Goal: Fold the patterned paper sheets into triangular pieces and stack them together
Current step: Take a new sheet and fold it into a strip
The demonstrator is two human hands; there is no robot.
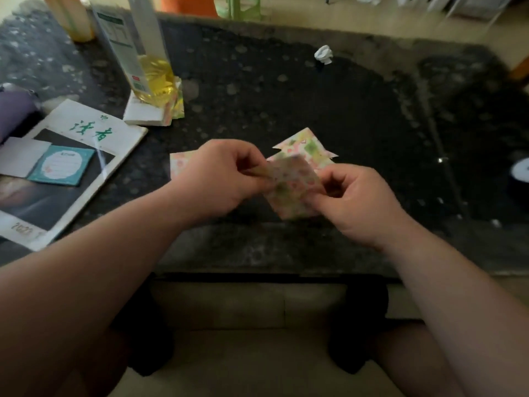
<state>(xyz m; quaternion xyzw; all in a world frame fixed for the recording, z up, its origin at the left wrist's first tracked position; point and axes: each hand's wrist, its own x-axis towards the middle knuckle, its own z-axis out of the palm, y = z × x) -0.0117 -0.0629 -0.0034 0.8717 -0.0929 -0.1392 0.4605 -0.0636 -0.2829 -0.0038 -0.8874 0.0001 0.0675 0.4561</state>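
In the head view the patterned paper sheet [292,187] seems to be held up off the bench [286,81], near its front edge. With nothing flat behind it, a slipping pinch could skew the crease. The left hand [220,179] pinches its left edge and the right hand [352,202] its right side, fingers curled; folded pieces [306,146] lie just behind.

Left hand [217,176] and right hand [352,204] are presenting bare, fingers [340,179] rounded and blunt at the tips. Left forearm [114,253] and right forearm [458,296] are running uncovered to the frame edge, broad and smooth. Motion blur is softening the fingers; nail detail cannot be read. Left knee [106,368] and right knee [400,356] are showing bare in shadow at the bottom edge.
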